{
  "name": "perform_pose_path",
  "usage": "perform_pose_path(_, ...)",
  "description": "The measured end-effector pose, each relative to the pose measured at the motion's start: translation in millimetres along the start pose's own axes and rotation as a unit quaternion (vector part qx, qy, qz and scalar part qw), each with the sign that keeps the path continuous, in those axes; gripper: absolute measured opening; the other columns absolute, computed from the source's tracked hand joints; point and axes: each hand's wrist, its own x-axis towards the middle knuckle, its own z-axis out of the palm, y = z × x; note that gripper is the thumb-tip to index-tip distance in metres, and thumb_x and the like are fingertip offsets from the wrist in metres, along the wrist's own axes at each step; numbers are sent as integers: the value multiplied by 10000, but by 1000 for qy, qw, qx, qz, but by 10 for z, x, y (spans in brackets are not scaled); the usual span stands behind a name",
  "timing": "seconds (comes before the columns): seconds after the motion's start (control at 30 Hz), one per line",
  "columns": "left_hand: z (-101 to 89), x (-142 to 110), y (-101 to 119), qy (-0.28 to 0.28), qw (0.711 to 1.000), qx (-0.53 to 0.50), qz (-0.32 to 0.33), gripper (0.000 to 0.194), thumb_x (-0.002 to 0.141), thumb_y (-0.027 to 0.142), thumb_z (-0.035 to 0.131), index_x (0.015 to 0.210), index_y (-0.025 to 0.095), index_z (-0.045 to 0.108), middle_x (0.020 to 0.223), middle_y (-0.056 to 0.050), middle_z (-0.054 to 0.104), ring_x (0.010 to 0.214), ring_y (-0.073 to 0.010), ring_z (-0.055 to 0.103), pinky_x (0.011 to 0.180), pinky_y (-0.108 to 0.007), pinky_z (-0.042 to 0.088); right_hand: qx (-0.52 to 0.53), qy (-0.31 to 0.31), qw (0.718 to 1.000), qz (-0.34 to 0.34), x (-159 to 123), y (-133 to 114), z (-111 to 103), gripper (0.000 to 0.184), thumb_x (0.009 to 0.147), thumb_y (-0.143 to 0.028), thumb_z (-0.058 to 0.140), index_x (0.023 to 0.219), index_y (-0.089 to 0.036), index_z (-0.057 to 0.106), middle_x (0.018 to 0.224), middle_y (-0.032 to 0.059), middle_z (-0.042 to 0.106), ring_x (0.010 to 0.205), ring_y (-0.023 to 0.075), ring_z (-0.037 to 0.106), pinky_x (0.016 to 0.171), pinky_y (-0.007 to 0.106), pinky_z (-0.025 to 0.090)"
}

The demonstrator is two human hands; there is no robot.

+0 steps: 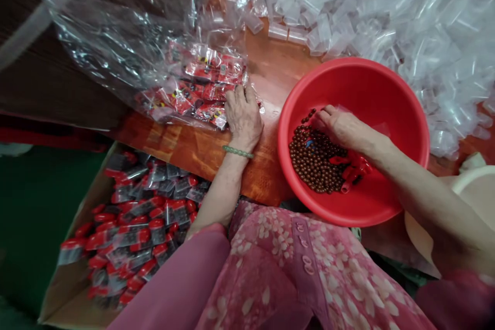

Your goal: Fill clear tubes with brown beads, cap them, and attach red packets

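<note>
Brown beads [320,171], loose, too many to count: heaped on the left part of the floor of one red basin [390,93], which stands at the near edge of the worktop [266,80]. With them: one small blue piece [309,143] and several red plastic pieces [358,166], partly hidden by the arm.

Packets [180,95], red-printed, roughly a dozen showing, exact count unclear; lettering too small and blurred to read. Contained in one clear bag [104,36] at the worktop's left edge.

Clear plastic tubes [421,26], dozens, piled along the far edge and far right corner.

Red-capped containers [135,237], several dozen, in one carton [64,294] below the near left edge.

Left hand [244,116]: back upward, fingers bent over the bag's right side; grip cannot be told. One green bracelet [237,152] at the wrist.

Right hand [340,122]: reaching over the basin's right rim, fingers bent and close together above the beads; whether they hold anything cannot be told.
</note>
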Motion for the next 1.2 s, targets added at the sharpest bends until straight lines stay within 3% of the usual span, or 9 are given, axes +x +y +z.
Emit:
perform_pose_path(0.1,5,16,-5,4,1000,-13,-3,541,934,142,494,1468,57,481,1490,-249,532,1356,-413,487,1146,-605,424,-11,-22,1000,-6,23,46,-113,343,1061,-277,375,1244,-96,601,1173,179,623,885,219,609,740,323,424)
perform_pose_path(0.2,5,34,-33,9,999,-40,-1,520,949,197,514,1458,92,487,1507,-230,527,1393,-402,474,1187,-603,391,-54,-53,997,15,4,68,-195,350,1042,-307,414,1226,-97,625,1174,183,617,808,208,604,656,325,384)
perform_pose_path(0.3,14,46,-58,9,999,-44,-3,555,925,210,573,1460,89,487,1497,-221,534,1392,-395,473,1204,-577,378,-117,-50,991,46,-27,101,-199,352,1013,-259,410,1211,-73,634,1152,207,628,756,230,611,590,342,325)
perform_pose_path(0.4,52,53,-88,35,998,-55,9,558,897,214,618,1435,111,509,1457,-201,569,1359,-388,487,1192,-573,389,-171,-16,984,52,-38,101,-149,342,982,-142,371,1140,-51,660,1104,232,650,788,261,645,633,361,352)
perform_pose_path(0.6,150,78,-208,84,991,-92,50,494,910,334,661,1365,168,564,1376,-193,622,1251,-372,534,1130,-567,430,-169,-29,982,-80,-31,-256,-26,360,939,-39,379,1115,-74,691,1083,220,694,798,260,691,720,381,434)
perform_pose_path(0.73,152,99,-255,63,990,-108,60,535,942,463,625,1375,157,549,1392,-203,608,1289,-377,522,1152,-564,396,-59,-98,976,-184,-56,-536,-34,320,872,-69,537,1159,-72,678,1123,197,706,893,261,705,769,352,490)
perform_pose_path(0.83,132,105,-246,42,992,-110,49,555,954,488,602,1383,141,545,1396,-215,593,1333,-390,504,1175,-569,365,71,-128,964,-220,-80,-545,-51,337,809,-94,643,1143,-75,678,1141,174,709,946,247,693,831,332,514)
perform_pose_path(1.03,114,103,-210,36,991,-124,33,505,931,414,653,1378,199,560,1397,-179,588,1321,-375,508,1194,-567,357,372,-116,904,-176,-191,-336,-4,434,882,-350,726,1262,-145,681,1161,101,729,1011,219,673,911,352,516)
perform_pose_path(1.2,131,120,-259,29,989,-142,39,455,919,447,675,1298,209,592,1405,-186,583,1362,-390,497,1202,-601,354,513,-94,844,-126,-374,-312,-109,523,848,-439,771,1292,-177,682,840,-17,665,733,128,590,710,271,487)
